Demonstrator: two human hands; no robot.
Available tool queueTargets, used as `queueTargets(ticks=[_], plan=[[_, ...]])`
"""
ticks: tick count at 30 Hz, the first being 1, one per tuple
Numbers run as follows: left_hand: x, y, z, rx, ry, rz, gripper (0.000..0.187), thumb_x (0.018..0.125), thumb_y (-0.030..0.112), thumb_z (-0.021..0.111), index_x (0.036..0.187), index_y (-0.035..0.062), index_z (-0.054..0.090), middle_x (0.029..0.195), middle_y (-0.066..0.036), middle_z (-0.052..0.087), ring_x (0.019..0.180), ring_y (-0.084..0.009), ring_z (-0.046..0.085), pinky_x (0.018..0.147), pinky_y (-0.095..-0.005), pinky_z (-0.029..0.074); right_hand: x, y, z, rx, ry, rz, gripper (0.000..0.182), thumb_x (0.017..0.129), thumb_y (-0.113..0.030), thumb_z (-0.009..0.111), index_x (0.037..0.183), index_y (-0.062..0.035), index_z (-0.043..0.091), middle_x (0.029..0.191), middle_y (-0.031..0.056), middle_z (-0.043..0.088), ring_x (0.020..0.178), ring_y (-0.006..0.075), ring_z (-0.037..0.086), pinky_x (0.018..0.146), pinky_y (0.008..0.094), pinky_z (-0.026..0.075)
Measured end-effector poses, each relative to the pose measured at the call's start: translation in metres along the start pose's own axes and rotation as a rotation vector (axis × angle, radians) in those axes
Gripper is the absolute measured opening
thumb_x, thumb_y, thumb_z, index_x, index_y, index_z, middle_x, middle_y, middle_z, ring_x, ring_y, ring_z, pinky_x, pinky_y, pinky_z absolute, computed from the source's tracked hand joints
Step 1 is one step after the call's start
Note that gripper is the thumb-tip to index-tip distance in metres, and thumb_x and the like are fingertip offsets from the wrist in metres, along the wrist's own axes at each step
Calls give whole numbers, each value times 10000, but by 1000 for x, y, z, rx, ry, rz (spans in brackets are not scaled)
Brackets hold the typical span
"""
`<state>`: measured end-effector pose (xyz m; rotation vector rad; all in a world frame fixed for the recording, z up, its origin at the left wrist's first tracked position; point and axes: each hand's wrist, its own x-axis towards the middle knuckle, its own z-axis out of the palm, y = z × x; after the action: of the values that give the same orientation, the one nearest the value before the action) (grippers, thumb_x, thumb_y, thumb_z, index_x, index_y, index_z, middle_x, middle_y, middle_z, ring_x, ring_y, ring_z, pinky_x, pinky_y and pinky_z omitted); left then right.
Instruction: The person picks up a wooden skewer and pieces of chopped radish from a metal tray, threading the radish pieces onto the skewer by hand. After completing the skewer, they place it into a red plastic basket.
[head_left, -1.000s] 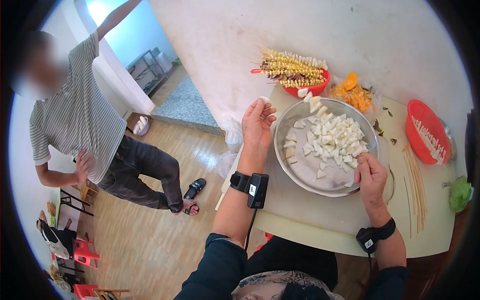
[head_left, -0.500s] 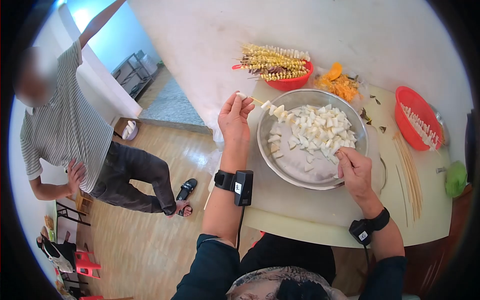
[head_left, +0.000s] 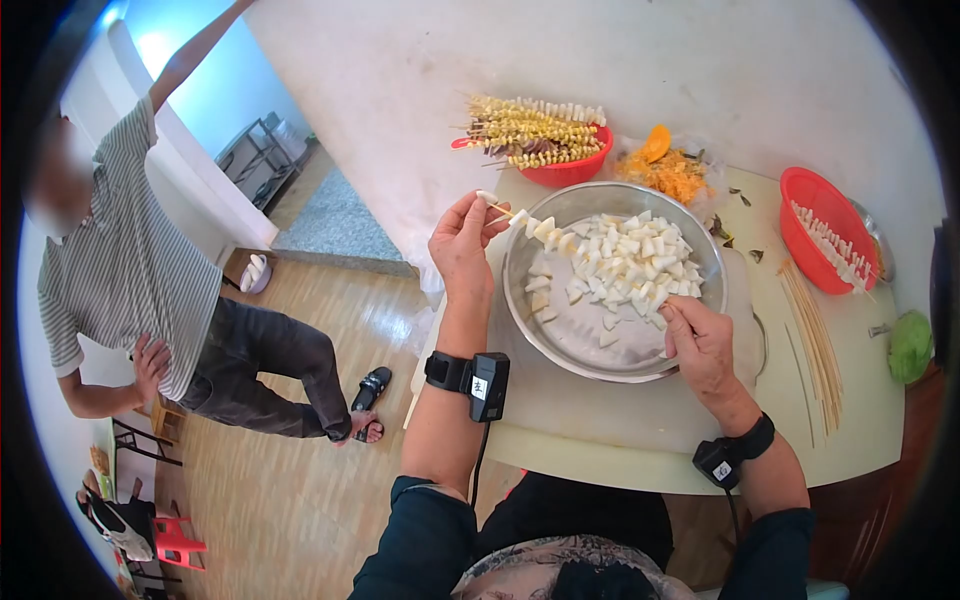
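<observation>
A thin wooden skewer slants over a wide metal basin, with white, chunky food pieces threaded along it. My left hand is closed at its upper left end, where a white piece sits at the fingertips. On the same slanting line, by the basin's right side, my right hand pinches the lower end, which its fingers partly hide. Beneath the skewer, a heap of loose cut white pieces covers much of the basin floor.
Filled skewers lie in a red bowl at the back and a red basket at right. Bare skewers lie on the table near a green bag. Orange shreds sit behind the basin. A person stands at left.
My left hand has shifted slightly down and left relative to the view, along with the basin and table. Both hands keep their hold on the skewer.
</observation>
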<state>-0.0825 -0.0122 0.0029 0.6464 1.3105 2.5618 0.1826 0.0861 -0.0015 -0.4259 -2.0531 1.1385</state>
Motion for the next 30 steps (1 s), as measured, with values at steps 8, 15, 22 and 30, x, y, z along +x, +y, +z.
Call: queueTargets(ticks=[8, 15, 22, 30], plan=[[-1, 2, 4, 17, -6, 20, 223, 866, 57, 591, 1044, -76, 568, 904, -136, 632, 781, -205, 655, 653, -286, 565, 0, -1, 0, -12, 13, -3, 77, 882, -26, 547, 870, 27, 601, 534, 24, 505, 453, 69, 470, 432, 228, 380], [-3, 4, 5, 3, -31, 30, 179, 854, 33, 598, 1004, -61, 572, 905, -136, 634, 795, -208, 656, 677, -288, 564, 0, -1, 0, -18, 18, 0, 69, 876, -20, 551, 868, 22, 605, 538, 29, 512, 450, 71, 474, 428, 232, 380], [-1, 1, 2, -23, -29, 6, 177, 863, 26, 581, 1018, -53, 545, 917, -136, 626, 800, -222, 657, 691, -299, 566, 0, 0, 1, -27, 27, -33, 65, 871, -15, 552, 867, 23, 605, 541, 36, 514, 450, 79, 484, 427, 237, 381], [-1, 0, 1, -30, -44, 2, 171, 863, 31, 587, 1010, -47, 548, 946, -144, 635, 858, -252, 660, 703, -275, 558, 0, -1, 1, -36, 20, -33, 69, 873, -23, 552, 870, 21, 605, 541, 34, 515, 452, 80, 485, 428, 236, 381]])
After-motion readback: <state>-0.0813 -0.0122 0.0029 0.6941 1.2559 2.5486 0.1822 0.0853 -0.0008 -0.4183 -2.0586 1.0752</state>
